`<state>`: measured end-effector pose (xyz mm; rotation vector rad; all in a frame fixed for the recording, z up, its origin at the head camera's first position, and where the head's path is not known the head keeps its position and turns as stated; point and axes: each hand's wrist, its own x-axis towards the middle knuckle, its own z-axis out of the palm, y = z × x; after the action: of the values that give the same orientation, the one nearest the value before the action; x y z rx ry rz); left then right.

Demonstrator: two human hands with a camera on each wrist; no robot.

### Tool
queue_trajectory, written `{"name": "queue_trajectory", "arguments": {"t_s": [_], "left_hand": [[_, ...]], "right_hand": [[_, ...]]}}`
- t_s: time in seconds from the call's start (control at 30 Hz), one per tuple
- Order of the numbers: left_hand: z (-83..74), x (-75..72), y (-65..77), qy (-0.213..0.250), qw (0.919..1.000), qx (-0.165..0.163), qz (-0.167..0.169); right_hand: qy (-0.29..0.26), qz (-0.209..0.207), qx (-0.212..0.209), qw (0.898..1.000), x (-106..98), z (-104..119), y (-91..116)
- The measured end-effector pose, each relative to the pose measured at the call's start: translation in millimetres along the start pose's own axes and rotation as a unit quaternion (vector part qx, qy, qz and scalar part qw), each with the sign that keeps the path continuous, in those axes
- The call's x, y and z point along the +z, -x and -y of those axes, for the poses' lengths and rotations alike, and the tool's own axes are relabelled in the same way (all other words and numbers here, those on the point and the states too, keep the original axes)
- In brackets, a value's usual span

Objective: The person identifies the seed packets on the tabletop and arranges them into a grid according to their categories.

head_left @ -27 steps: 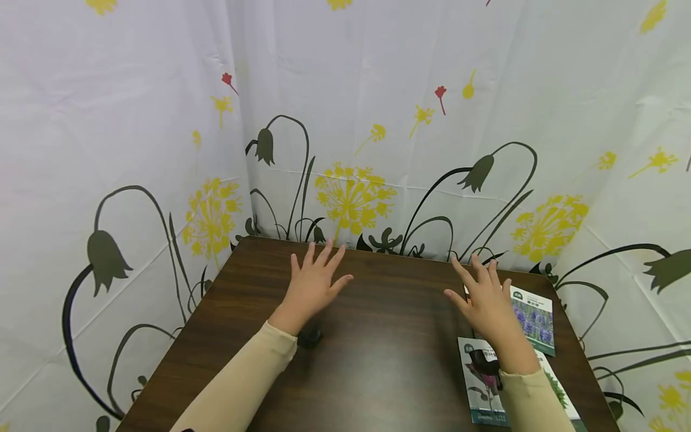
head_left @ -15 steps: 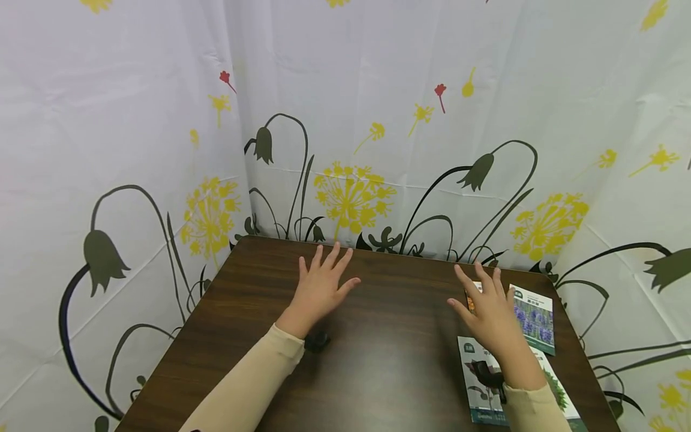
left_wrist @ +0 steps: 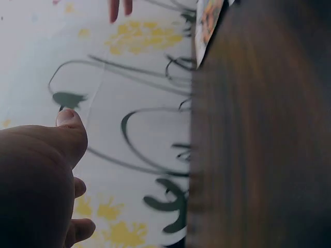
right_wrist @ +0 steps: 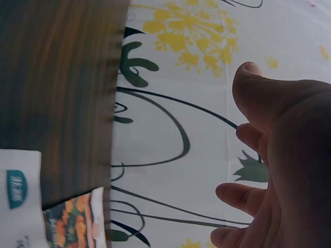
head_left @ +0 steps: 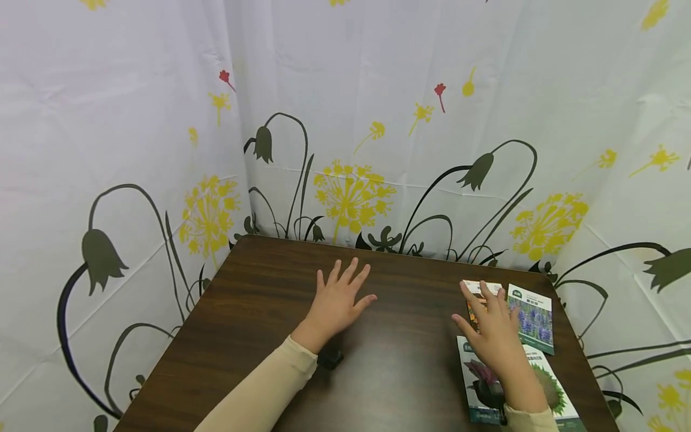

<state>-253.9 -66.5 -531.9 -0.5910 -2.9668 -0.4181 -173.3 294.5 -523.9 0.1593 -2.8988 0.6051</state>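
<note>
My left hand [head_left: 336,303] hovers over the dark wooden table [head_left: 254,288], its fingers spread and holding nothing. On the right side, my right hand [head_left: 496,336] is also spread, above a group of flower-picture seed packets. One packet with orange flowers [right_wrist: 77,227] lies partly behind its fingers in the head view. A packet with purple flowers [head_left: 534,321] is just to its right. Nearer the front, a packet with a dark pink bloom [head_left: 468,357] and one with a round green flower head [head_left: 555,384] are partly covered by my right wrist and forearm.
A white curtain [head_left: 345,90] printed with yellow and grey-green flowers stands around the table's back and sides. It meets the back edge closely. Black wrist cameras, such as the left wrist camera [head_left: 330,359], stick out below my wrists.
My left hand has moved right and a little toward me. My right hand has also come slightly nearer and right, uncovering more of the orange-flower packet. The packets lie where they were.
</note>
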Motion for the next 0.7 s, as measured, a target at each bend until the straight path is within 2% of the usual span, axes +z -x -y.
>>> {"name": "queue_trajectory", "arguments": {"t_s": [0.27,0.53,0.7], "left_hand": [[-25.1,25.0,8.0,0.015,0.9993,0.025,0.021],[-50.1,38.5,10.4,0.022,0.9979,0.048,0.037],[-73.7,47.5,10.6,0.033,0.9958,0.064,0.057]], "right_hand": [[-0.007,0.021,0.008,1.000,17,-8,19],[-0.020,0.026,0.043,0.999,24,-17,35],[-0.031,0.015,0.059,0.998,26,-20,42]]}}
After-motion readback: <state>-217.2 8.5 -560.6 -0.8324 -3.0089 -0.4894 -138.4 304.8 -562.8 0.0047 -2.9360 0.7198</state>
